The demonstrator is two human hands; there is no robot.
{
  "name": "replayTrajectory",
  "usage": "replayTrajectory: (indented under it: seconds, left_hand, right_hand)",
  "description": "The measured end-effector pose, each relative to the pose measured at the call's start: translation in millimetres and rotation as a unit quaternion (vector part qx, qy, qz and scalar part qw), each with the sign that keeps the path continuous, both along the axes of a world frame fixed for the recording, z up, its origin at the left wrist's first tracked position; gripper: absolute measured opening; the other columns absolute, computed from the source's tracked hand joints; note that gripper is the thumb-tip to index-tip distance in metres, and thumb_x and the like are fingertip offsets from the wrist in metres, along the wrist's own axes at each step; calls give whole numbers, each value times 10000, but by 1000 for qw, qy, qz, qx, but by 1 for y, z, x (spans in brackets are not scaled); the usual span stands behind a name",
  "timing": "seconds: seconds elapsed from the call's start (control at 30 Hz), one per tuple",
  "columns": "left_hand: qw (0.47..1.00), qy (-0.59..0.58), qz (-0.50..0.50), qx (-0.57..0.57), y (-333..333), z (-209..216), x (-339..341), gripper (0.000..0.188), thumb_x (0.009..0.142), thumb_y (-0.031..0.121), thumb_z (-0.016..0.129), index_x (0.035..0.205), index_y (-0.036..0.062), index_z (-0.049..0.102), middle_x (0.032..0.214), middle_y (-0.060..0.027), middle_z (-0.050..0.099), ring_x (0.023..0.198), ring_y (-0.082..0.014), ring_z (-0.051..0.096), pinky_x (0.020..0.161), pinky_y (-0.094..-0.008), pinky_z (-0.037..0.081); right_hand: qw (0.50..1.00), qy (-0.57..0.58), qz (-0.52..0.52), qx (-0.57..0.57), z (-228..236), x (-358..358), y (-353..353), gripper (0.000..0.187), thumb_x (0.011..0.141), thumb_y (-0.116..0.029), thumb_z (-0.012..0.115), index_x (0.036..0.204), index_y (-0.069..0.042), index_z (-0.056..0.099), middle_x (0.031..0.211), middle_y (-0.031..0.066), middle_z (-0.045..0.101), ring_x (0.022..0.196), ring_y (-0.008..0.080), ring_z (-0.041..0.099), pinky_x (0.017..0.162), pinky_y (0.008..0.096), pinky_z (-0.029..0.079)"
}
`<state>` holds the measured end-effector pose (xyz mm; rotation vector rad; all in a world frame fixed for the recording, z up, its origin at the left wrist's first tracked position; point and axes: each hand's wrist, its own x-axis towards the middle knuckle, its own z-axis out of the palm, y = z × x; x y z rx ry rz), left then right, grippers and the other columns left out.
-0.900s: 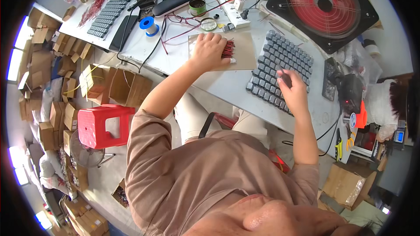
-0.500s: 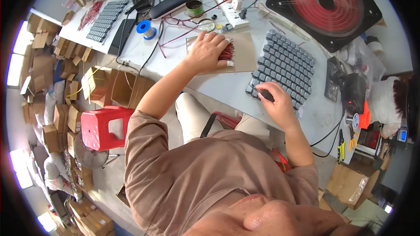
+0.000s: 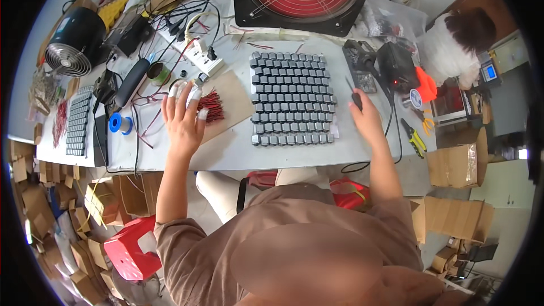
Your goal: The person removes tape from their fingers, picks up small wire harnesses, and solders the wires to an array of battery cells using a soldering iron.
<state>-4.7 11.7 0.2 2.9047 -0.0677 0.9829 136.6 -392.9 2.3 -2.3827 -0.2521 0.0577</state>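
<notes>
Your left hand (image 3: 184,114) is spread wide beside the red wires (image 3: 213,107), left of centre; I cannot tell whether its thumb touches them. Well apart, right of centre, your right hand (image 3: 367,116) is wrapped round the handle of the tool (image 3: 356,100), leaving its thin tip free. Between them, mid-frame, the blocks (image 3: 292,100) stand in tight rows, probably for orderly access. The board (image 3: 235,101) under the wires likely keeps them gathered on the counter (image 3: 229,154).

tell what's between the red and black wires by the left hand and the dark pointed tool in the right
The head view shows flat brown cardboard, then rows of small grey square blocks, then a strip of white tabletop.
</notes>
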Motion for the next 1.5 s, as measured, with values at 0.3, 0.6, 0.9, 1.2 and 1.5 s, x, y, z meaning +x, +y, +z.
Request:
replayTrajectory:
  seconds: [0.3, 0.6, 0.9, 1.2, 1.5]
  left_hand:
    - [998, -46, 1, -36, -13, 7, -32, 291, 692, 80, 610, 983, 79, 615, 1200, -76, 555, 1096, -321, 477, 968, -463, 335]
    - [963, -57, 207, -164, 112, -6, -83, 254, 733, -8, 561, 961, 71, 638, 1062, -83, 606, 991, -282, 562, 808, -350, 468]
    - [970, 168, 153, -82, 135, -12, -98, 338, 704, -73, 523, 1003, 64, 600, 1214, -95, 548, 1081, -323, 525, 881, -400, 449]
    - [986, 157, 64, -1, 147, -5, -79, 254, 682, -63, 554, 908, 43, 598, 1016, -93, 607, 890, -310, 576, 749, -375, 472]
    - [986, -26, 58, -152, 163, -1, -74, 159, 822, -25, 553, 974, -34, 599, 936, -164, 623, 774, -264, 607, 682, -307, 479]
  right_hand:
    - [951, -242, 10, -191, -22, 58, 38, 376, 808, -176, 602, 1134, -7, 523, 949, 210, 620, 868, 393, 591, 741, 466, 469]
    - [928, -332, 54, -162, -6, 24, 14, 363, 823, -234, 628, 1128, -50, 557, 1133, 154, 554, 1052, 336, 513, 892, 421, 405]
    - [980, -163, 37, -104, -14, 31, 47, 293, 750, -234, 697, 925, -48, 554, 871, 153, 621, 807, 330, 606, 700, 396, 475]
    - [997, -74, 6, -1, -21, 40, 31, 210, 761, -175, 684, 851, -32, 560, 745, 102, 624, 696, 232, 619, 631, 331, 473]
    - [962, -163, -122, -181, -2, -31, -16, 183, 765, -160, 584, 861, -37, 488, 832, 169, 557, 703, 363, 583, 625, 448, 483]
